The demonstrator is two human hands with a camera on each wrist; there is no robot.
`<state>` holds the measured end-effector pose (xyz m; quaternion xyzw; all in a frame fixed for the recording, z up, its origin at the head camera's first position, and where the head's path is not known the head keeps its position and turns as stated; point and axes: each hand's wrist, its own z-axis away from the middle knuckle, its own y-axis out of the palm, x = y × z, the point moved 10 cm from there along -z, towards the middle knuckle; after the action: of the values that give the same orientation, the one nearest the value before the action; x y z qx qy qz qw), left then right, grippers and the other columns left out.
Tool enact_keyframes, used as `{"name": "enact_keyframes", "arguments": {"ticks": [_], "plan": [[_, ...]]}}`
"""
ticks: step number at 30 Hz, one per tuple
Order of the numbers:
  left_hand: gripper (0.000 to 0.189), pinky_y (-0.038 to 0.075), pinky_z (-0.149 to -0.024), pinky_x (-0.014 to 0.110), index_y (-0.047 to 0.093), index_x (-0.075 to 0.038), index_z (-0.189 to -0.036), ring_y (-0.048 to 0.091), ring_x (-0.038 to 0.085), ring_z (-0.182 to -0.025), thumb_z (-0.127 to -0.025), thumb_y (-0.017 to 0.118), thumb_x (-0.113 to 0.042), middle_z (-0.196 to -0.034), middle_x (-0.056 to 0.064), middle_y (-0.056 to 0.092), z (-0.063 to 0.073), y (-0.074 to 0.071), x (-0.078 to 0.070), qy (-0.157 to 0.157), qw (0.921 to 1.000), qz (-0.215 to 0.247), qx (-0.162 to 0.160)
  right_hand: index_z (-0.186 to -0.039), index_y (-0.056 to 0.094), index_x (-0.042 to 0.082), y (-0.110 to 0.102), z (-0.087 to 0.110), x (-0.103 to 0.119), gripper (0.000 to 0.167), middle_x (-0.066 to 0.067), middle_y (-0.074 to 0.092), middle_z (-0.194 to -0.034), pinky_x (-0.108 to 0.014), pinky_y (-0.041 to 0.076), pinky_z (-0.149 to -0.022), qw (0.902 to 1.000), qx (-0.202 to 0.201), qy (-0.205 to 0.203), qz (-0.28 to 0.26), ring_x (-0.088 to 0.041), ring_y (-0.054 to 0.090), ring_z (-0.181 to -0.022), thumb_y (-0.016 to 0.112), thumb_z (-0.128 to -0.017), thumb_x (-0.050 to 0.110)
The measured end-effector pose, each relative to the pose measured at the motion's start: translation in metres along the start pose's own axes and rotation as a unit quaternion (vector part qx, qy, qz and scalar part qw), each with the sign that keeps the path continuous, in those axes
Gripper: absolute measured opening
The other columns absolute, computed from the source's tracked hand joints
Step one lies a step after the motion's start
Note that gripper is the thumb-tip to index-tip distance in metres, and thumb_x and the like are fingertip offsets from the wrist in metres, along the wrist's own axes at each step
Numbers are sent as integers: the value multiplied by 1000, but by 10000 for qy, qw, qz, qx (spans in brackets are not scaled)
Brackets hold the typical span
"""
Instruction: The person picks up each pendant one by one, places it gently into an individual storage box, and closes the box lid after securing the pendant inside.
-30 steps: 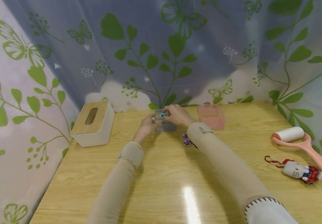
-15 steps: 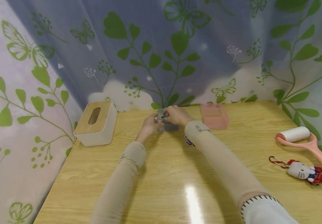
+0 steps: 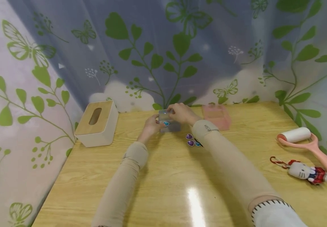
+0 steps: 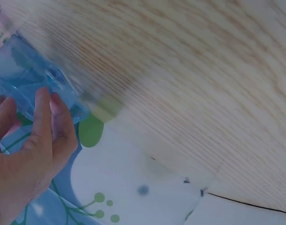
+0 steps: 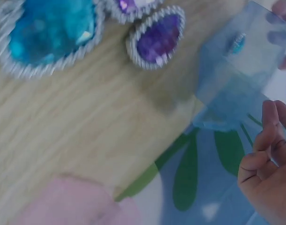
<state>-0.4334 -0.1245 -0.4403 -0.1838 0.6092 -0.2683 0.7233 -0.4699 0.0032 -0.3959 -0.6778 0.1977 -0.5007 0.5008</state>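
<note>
A see-through blue plastic box (image 3: 175, 126) stands at the back middle of the table. My left hand (image 3: 151, 125) holds its left side, thumb at the front; in the left wrist view the fingers (image 4: 42, 112) lie along the box wall. A small blue gem (image 3: 166, 123) with a silvery rim shows inside the box, also in the right wrist view (image 5: 238, 43). My right hand (image 3: 181, 113) is at the box's far right, fingers loosely bent with no gem visible in them. Near my right wrist lie purple gems (image 3: 190, 143) and another blue gem (image 5: 54, 30).
A pink see-through box (image 3: 217, 117) stands to the right of the blue one. A tissue box (image 3: 96, 124) with a wooden lid is at the left. At the right lie a lint roller (image 3: 295, 135) and a plush cat keychain (image 3: 305, 171). A leaf-patterned curtain (image 3: 140, 56) borders the back.
The blue gem that my right hand pinched over the box is now inside it, let go. My right fingers have moved slightly back and right. My left hand stays at the box.
</note>
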Motion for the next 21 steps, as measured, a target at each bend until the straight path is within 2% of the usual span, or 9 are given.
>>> {"name": "enact_keyframes", "arguments": {"ticks": [4, 9, 13, 16, 18, 21], "plan": [[74, 59, -93, 37, 30, -1, -164, 68, 31, -105, -102, 69, -14, -133, 21, 62, 2, 2, 1, 62, 10000, 46, -17, -147, 58, 11, -19, 15, -4, 43, -12, 73, -117, -42, 58, -82, 9991, -201, -91, -365, -27, 70, -95, 62, -107, 25], [71, 56, -105, 47, 33, 0, -163, 63, 38, -121, -102, 68, -13, -139, 24, 58, 2, -3, -4, 181, 9996, 88, -189, -154, 49, 14, -47, 37, -8, 49, -14, 68, -121, -46, 56, -90, 9955, -378, -234, -833, -30, 67, -106, 61, -108, 26], [72, 55, -107, 47, 31, -2, -164, 61, 37, -123, -103, 68, -14, -141, 24, 56, 2, -2, -3, 114, 9998, 113, -121, -160, 40, 15, -55, 56, -15, 56, -14, 63, -123, -40, 52, -79, 9943, -259, -235, -1007, -28, 61, -96, 60, -108, 25], [74, 54, -109, 47, 29, -5, -165, 60, 36, -123, -103, 68, -15, -142, 23, 55, 3, 0, 1, 30, 9998, 213, -56, -160, 39, 14, -57, 68, -20, 56, -14, 62, -121, -37, 46, -70, 9939, -184, -256, -1057, -26, 57, -87, 60, -109, 22], [74, 54, -108, 47, 29, -6, -165, 60, 35, -122, -103, 68, -15, -142, 23, 54, 3, 2, 1, 34, 9997, 224, -34, -158, 43, 12, -59, 76, -22, 54, -14, 63, -120, -37, 48, -71, 9943, -200, -288, -1002, -25, 58, -87, 60, -108, 23], [73, 55, -102, 41, 29, -5, -165, 60, 31, -116, -104, 67, -15, -141, 23, 55, 3, 3, 0, 105, 9999, 128, -24, -153, 49, 12, -56, 87, -24, 49, -13, 68, -120, -38, 52, -80, 9959, -155, -331, -823, -25, 64, -93, 62, -107, 23]]}}
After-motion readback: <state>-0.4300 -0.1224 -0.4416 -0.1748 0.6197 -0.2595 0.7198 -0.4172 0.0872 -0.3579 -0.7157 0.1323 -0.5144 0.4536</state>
